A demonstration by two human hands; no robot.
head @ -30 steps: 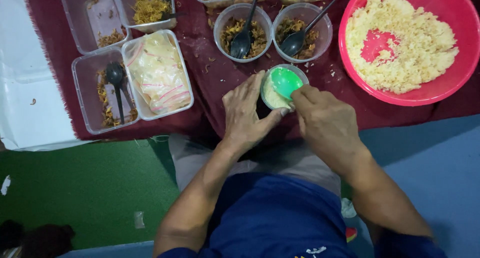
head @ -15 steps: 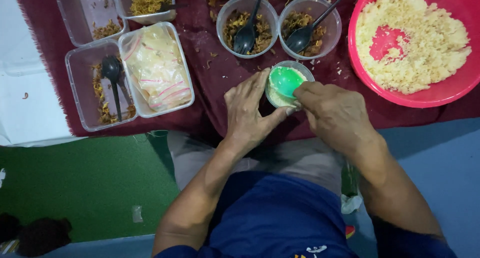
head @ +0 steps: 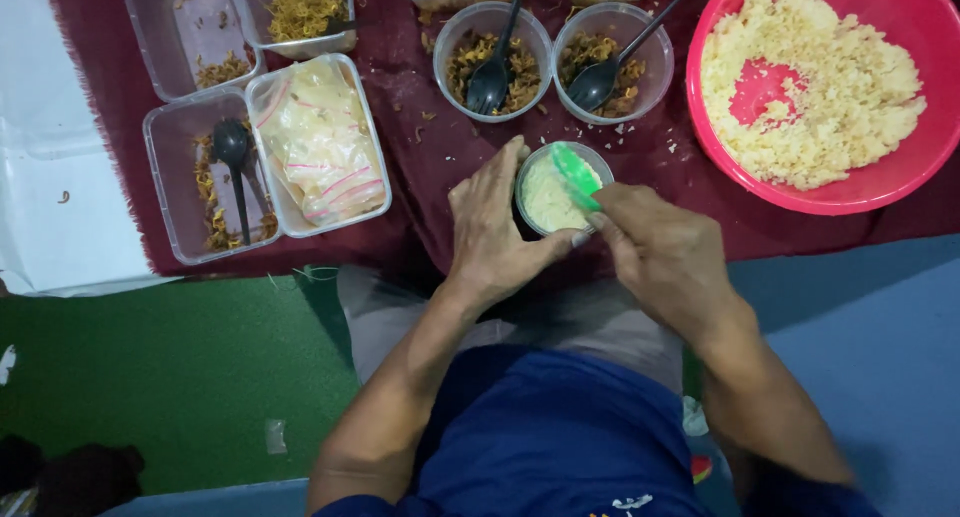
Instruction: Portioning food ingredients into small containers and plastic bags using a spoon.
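Small round cup (head: 548,199), centre of the frame, on the dark red cloth (head: 420,177): holding pale rice, filled close to the rim.

Left hand (head: 495,232): wrapping the cup's left side, thumb curling under its lower edge, apparently bracing it so it is not sliding while being packed.

Right hand (head: 665,257): closing on a green scoop (head: 577,175), which is lying tilted across the cup's right rim, its blade over the rice; the cup is sitting just left of these fingers, touching the scoop.

Pink basin (head: 905,167), upper right: holding loose rice, a bare patch showing in the middle; within easy reach of the scooping hand.

Two round tubs (head: 545,62), top centre: holding brown shredded filling, each with a black spoon.

Rectangular clear trays (head: 290,212), upper left: one holding folded plastic bags, the others shredded scraps and one black spoon.
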